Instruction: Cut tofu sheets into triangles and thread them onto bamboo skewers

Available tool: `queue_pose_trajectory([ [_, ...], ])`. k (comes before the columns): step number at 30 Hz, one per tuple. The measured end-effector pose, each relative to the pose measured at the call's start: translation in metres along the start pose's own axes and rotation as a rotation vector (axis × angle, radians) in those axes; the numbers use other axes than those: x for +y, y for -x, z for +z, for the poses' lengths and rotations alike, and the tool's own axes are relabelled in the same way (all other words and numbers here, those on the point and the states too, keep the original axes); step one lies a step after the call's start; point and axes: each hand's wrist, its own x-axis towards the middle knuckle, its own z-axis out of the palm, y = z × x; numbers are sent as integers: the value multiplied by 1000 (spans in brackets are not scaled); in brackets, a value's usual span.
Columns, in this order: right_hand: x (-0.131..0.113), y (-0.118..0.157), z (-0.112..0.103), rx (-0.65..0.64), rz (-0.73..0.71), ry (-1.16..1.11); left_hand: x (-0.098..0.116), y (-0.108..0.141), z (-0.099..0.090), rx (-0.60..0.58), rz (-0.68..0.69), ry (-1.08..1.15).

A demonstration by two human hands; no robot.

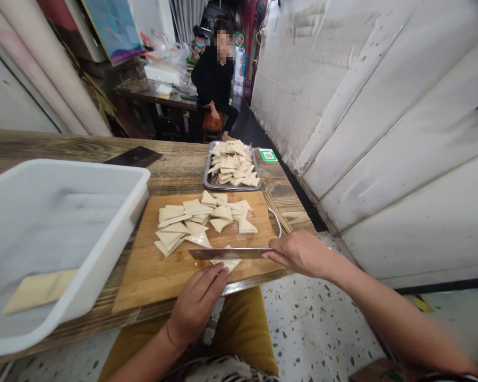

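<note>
My right hand [297, 253] is closed around the handle of a kitchen knife [231, 254]. Its blade lies level, pointing left, across a pale tofu sheet piece [230, 264] near the front of the wooden cutting board [137, 278]. The fingers of my left hand [199, 297] press together on the near side of that same piece, just below the blade. Several cut tofu triangles [199, 216] lie in overlapping stacks behind the knife. The knife hides part of the piece under it, and the handle is covered by my hand.
At the left stands a deep white plastic tub [121, 223] with a tofu slab [40, 291] inside. Behind the board, a metal tray [211, 184] holds piled skewered triangles. Thin sticks [276, 212] lie at the right, a dark flat blade [135, 156] behind. A person [215, 77] sits beyond the table.
</note>
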Motion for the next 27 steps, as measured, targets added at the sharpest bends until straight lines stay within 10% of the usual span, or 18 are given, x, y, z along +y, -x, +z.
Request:
queue_pose_trajectory([
  [27,-4,-9,-3,-167,10,106,-2,4,1,-10,32,35],
])
